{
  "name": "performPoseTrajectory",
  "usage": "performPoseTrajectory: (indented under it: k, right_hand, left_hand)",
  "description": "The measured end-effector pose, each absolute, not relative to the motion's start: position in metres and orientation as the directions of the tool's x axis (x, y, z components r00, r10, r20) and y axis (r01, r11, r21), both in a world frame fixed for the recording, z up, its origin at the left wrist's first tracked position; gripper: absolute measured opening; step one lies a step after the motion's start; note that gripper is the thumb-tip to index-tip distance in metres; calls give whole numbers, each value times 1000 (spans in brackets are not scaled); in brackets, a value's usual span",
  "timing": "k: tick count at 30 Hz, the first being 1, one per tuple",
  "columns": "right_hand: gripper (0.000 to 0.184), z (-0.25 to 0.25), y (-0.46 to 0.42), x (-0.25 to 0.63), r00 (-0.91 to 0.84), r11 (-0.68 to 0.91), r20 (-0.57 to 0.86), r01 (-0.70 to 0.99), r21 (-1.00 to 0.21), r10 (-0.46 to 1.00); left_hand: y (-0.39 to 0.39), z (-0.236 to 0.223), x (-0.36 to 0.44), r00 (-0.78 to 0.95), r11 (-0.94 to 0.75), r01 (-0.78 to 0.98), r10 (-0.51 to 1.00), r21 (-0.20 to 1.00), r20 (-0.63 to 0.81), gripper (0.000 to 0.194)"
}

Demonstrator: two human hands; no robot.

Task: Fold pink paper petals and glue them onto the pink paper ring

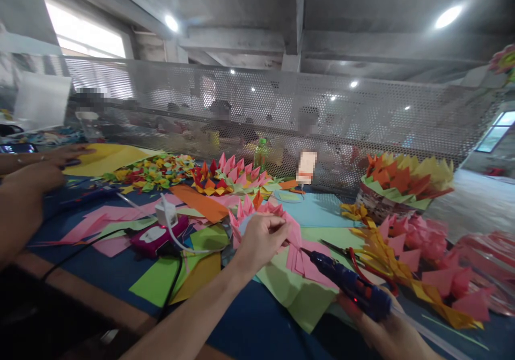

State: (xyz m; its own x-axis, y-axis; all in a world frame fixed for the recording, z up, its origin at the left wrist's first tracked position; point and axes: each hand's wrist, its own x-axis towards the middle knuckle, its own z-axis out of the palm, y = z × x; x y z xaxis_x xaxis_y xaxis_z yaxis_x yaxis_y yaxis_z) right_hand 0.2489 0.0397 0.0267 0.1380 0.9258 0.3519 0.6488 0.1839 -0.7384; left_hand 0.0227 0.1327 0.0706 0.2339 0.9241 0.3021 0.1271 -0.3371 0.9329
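Note:
My left hand (263,239) pinches a folded pink paper piece (295,234) between thumb and fingers, over the middle of the table. My right hand (376,325) grips a dark blue hot glue gun (352,285) at lower right, a red light glowing on its side. The gun's nozzle points left and lies close to the pink piece; whether they touch I cannot tell. Beneath the hands are pink paper strips (309,269) on light green sheets (298,295). Just behind my left hand stands a ring of pointed pink paper petals (241,218), partly hidden.
Scissors (358,263) with red handles lie beside the glue gun. A magenta power strip (159,236) with cables sits at left. Yellow and pink folded pieces (402,271) line the right. A co-worker's hands (44,172) rest near yellow paper (108,159). A perforated panel (261,102) bounds the back.

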Motion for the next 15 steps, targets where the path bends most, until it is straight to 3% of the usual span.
performPoseTrajectory:
  k: [8, 15]
  right_hand:
    - [39, 33, 40, 252, 63, 204, 300, 601, -773, 952]
    - [35, 41, 34, 244, 54, 214, 310, 610, -763, 949]
  left_hand:
    - [135, 68, 22, 243, -305, 19, 925, 952, 291, 38]
    - [136, 73, 18, 193, -275, 96, 948, 957, 253, 27]
